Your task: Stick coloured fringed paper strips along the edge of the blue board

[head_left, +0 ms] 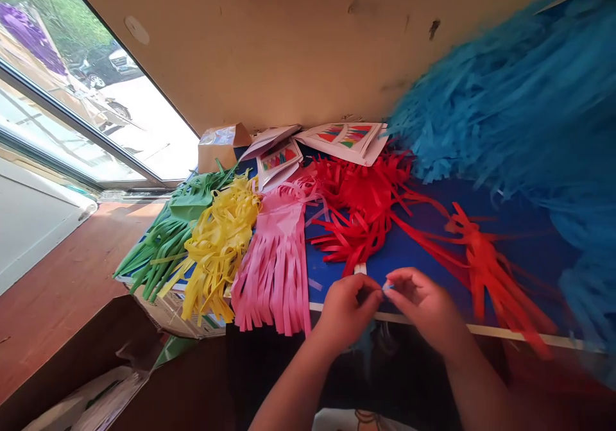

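My left hand (350, 306) and my right hand (426, 306) meet at the front edge of the blue table (332, 277), thumbs and forefingers pinched. A tiny pale-blue or whitish scrap (387, 285) shows at my right fingertips; its kind is too small to tell. Whatever the left fingertips pinch, if anything, is hidden. Just beyond the left hand lies a bunch of red fringed paper (359, 194). Left of it hangs pink fringe (276, 258), partly over the table edge. An orange-red tassel (481, 261) is right of my right hand, slightly blurred.
Yellow fringe (224, 238) and green fringe (185, 216) lie farther left. White packets (344, 139) and a tan box (221, 149) stand against the wall (289, 52). Large blue fringe (500, 97) fills the right. An opened cardboard box (115, 338) sits lower left, below a glass door (96, 97).
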Demonstrator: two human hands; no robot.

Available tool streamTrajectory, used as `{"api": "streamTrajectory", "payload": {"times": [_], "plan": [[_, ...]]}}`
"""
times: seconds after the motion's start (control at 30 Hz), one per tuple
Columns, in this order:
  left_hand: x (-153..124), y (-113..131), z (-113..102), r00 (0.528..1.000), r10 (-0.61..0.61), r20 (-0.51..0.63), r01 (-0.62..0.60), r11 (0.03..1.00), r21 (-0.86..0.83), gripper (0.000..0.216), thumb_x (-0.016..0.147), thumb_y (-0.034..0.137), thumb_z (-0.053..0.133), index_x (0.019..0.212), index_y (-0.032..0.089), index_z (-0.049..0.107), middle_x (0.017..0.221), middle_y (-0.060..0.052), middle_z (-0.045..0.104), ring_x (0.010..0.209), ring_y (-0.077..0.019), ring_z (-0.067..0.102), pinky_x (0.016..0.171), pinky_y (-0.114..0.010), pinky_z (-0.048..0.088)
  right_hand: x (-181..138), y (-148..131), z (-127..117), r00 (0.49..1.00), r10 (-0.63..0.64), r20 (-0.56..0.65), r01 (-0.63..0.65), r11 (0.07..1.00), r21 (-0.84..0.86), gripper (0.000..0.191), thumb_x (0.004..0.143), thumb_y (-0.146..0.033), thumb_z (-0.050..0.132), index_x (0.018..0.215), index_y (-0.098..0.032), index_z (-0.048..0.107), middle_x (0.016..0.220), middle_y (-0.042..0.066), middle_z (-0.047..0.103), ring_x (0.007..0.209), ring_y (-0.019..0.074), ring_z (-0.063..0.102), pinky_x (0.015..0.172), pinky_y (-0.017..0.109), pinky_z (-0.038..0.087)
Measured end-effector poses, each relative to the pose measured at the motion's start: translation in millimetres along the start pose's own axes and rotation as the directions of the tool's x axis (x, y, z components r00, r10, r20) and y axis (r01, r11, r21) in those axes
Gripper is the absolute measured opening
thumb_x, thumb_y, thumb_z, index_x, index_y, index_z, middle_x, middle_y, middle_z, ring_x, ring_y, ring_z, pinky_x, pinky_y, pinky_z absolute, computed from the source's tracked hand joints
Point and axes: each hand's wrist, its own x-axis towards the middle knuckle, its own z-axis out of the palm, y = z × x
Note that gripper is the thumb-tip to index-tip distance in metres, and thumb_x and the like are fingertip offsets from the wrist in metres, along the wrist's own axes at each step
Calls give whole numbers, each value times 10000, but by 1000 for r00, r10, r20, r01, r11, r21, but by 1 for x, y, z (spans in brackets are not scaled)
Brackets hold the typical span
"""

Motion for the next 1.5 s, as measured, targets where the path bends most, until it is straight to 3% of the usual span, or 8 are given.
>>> {"api": "streamTrajectory", "payload": {"times": [0.2,0.33,0.53,0.7,1.1,1.27,1.37,1.5], "plan": [[0,-4,-2,1000,-9,3,9,999,-51,109,796,243,552,780,161,622,709,-11,634,647,-125,561,574,-200,397,-1,-2,-2,999,-27,33,26,999,31,277,765,-427,598,923,-202,567,848,36,613,781,146,595,710,260,506],[-2,-4,-4,1000,-3,5,3,1000,-24,118,808,241,544,779,158,623,712,-18,635,650,-128,565,596,-211,411,-1,-4,-4,999,-32,42,34,998,-54,241,808,-437,530,771,-200,553,680,-6,559,604,115,537,569,224,464],[-4,3,-2,993,97,64,-105,985,137,449,775,308,630,1206,225,536,1057,-61,662,909,-209,610,778,-291,448,-4,-9,-2,989,-143,47,149,970,-192,228,852,-405,455,762,-209,527,738,1,543,680,125,523,622,228,445],[-8,9,1,976,204,82,-220,916,337,198,869,296,518,959,225,680,836,-68,702,759,-197,637,688,-264,437,-17,-15,-12,977,-212,-21,200,945,-260,220,866,-391,433,763,-215,517,727,-4,537,671,125,516,636,233,433],[-30,21,7,981,133,143,-173,931,322,100,778,190,555,788,186,654,785,-55,688,727,-195,627,666,-270,428,-40,-14,-16,992,-97,-78,80,978,-192,239,875,-424,431,804,-211,512,669,-8,533,598,116,533,569,236,454],[-32,23,-2,977,150,149,-180,961,212,278,806,299,539,1059,197,590,985,-74,676,910,-234,606,814,-338,429,-49,-33,-26,990,-74,-117,60,991,-122,230,853,-431,490,852,-208,547,649,-3,569,574,114,563,554,226,490],[-27,18,-9,988,127,83,-133,988,77,371,851,377,473,1177,203,495,1060,-78,655,974,-225,590,852,-352,429,-46,-57,-54,923,-171,-344,125,981,-150,236,784,-444,585,821,-212,566,647,-2,583,554,121,565,527,236,494],[-21,11,-11,998,57,-27,-57,998,-4,280,859,371,440,1062,195,521,986,-67,668,921,-209,605,799,-338,456,-13,-92,-114,771,-219,-598,71,963,-260,293,701,-491,635,826,-228,601,609,0,583,550,149,568,535,282,492]]}}
